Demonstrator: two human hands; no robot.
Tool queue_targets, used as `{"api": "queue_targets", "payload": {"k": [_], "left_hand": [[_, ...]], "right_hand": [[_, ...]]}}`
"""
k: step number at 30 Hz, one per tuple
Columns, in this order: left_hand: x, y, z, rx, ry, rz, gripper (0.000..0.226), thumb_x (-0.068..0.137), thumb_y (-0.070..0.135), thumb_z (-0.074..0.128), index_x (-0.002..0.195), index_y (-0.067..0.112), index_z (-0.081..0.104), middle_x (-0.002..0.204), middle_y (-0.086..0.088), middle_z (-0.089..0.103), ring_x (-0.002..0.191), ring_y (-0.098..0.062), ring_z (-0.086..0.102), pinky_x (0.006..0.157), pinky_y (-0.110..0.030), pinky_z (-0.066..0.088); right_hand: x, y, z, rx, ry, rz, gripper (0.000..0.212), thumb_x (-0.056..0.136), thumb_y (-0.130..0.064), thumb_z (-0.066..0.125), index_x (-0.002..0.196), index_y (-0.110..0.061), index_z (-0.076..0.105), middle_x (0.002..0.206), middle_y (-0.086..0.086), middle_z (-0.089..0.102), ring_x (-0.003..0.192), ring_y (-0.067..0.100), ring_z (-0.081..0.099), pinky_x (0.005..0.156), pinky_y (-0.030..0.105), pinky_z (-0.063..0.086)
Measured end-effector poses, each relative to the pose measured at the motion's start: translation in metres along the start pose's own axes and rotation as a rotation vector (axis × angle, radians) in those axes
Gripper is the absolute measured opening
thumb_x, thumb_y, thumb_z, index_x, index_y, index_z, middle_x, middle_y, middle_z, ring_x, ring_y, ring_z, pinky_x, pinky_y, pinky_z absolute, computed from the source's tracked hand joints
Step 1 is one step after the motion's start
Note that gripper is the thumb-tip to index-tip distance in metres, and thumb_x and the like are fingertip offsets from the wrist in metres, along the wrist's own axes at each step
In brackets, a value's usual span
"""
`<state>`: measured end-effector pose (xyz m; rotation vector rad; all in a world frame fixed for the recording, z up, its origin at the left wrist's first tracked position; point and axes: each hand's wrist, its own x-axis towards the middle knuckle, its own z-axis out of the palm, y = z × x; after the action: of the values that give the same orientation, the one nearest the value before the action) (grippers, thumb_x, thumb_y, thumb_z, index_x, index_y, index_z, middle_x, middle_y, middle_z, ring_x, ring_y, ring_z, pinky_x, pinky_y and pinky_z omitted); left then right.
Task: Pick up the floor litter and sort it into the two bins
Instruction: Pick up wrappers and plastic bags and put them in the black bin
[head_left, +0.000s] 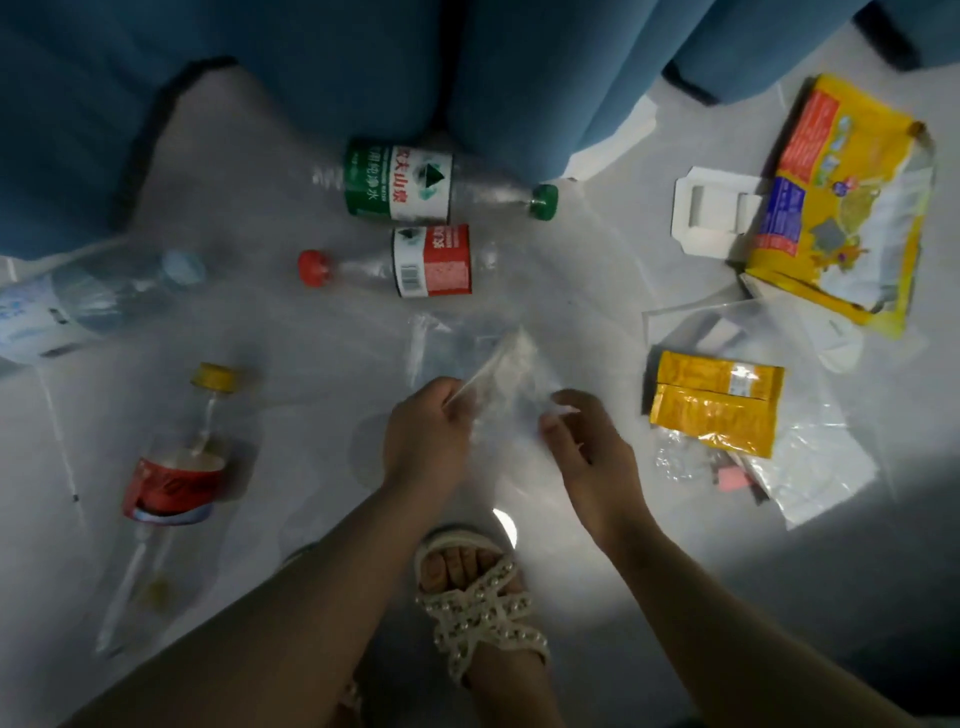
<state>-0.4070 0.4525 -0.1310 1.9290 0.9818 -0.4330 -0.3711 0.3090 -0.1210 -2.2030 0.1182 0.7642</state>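
Note:
My left hand and my right hand both pinch a clear plastic bag low over the pale floor, one at each side. Litter lies around them: a green-capped bottle, a red-capped bottle, a blue-capped bottle at the left edge, and a yellow-capped bottle with a red label. To the right lie a small yellow packet, a large yellow bag, a white card piece and clear wrappers. No bin is in view.
Blue curtain folds hang along the far side, touching the floor behind the bottles. A foot in a beaded sandal stands just under my hands. The lower right floor lies in shadow.

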Motion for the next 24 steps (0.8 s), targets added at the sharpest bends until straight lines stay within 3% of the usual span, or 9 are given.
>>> {"api": "queue_targets", "payload": {"k": [3,5,8,11,15,18,21,24], "left_hand": [[0.007,0.003,0.006,0.063,0.015,0.046,0.021,0.094,0.03,0.052,0.082,0.015,0.06,0.083,-0.011,0.064,0.087,-0.031,0.056,0.067,-0.031,0.038],[0.009,0.005,0.012,0.081,0.004,0.037,0.02,0.093,0.031,0.053,0.088,0.014,0.062,0.09,-0.012,0.066,0.094,-0.032,0.057,0.073,-0.033,0.042],[0.01,0.01,0.018,0.084,-0.006,0.051,0.018,0.091,0.031,0.055,0.079,0.018,0.056,0.086,-0.01,0.066,0.093,-0.033,0.058,0.076,-0.037,0.047],[0.012,0.012,0.021,0.095,-0.01,0.061,0.02,0.089,0.033,0.058,0.081,0.015,0.058,0.089,-0.012,0.066,0.093,-0.033,0.058,0.078,-0.037,0.049],[0.013,0.01,0.02,0.088,-0.016,0.024,0.037,0.083,0.038,0.064,0.061,0.02,0.04,0.081,-0.01,0.061,0.082,-0.029,0.056,0.067,-0.03,0.039],[0.009,0.015,0.018,0.098,-0.036,0.014,0.043,0.079,0.039,0.07,0.058,0.021,0.037,0.074,-0.007,0.056,0.081,-0.028,0.054,0.064,-0.029,0.035],[0.002,0.024,0.013,0.084,-0.033,-0.002,0.042,0.08,0.038,0.069,0.059,0.021,0.037,0.072,-0.003,0.053,0.08,-0.026,0.053,0.063,-0.029,0.036],[-0.013,0.043,-0.001,0.022,-0.033,-0.043,0.038,0.084,0.034,0.065,0.061,0.019,0.038,0.066,0.004,0.045,0.069,-0.017,0.046,0.053,-0.027,0.03]], "right_hand": [[0.009,0.017,-0.025,-0.298,0.314,0.02,0.049,0.084,-0.036,0.066,0.127,-0.016,0.054,0.123,0.006,0.06,0.112,0.031,0.052,0.093,0.042,0.04],[0.016,0.024,-0.04,-0.483,0.393,0.132,0.067,0.081,-0.04,0.068,0.139,-0.02,0.043,0.148,0.009,0.037,0.129,0.036,0.036,0.103,0.047,0.03],[0.032,0.031,-0.062,-0.69,0.287,0.248,0.092,0.074,-0.042,0.074,0.147,-0.036,0.019,0.159,0.003,0.003,0.143,0.035,0.011,0.108,0.061,0.018],[0.05,0.036,-0.081,-0.753,0.151,0.312,0.105,0.069,-0.044,0.078,0.146,-0.043,0.006,0.159,-0.002,-0.011,0.145,0.036,-0.003,0.104,0.07,0.017],[0.05,0.045,-0.08,-0.74,0.075,0.317,0.094,0.074,-0.031,0.075,0.144,-0.043,0.014,0.154,0.0,0.004,0.138,0.04,0.012,0.095,0.063,0.036],[0.041,0.046,-0.071,-0.718,0.125,0.229,0.068,0.086,-0.014,0.056,0.142,-0.039,0.026,0.148,0.003,0.02,0.127,0.041,0.028,0.09,0.055,0.041],[0.034,0.037,-0.063,-0.6,0.128,0.183,0.058,0.09,-0.005,0.042,0.14,-0.035,0.035,0.146,0.001,0.032,0.119,0.04,0.039,0.086,0.045,0.042],[0.022,0.01,-0.063,-0.394,0.149,0.169,0.051,0.09,-0.004,0.037,0.131,-0.031,0.048,0.122,0.005,0.058,0.104,0.037,0.055,0.078,0.04,0.049]]}}
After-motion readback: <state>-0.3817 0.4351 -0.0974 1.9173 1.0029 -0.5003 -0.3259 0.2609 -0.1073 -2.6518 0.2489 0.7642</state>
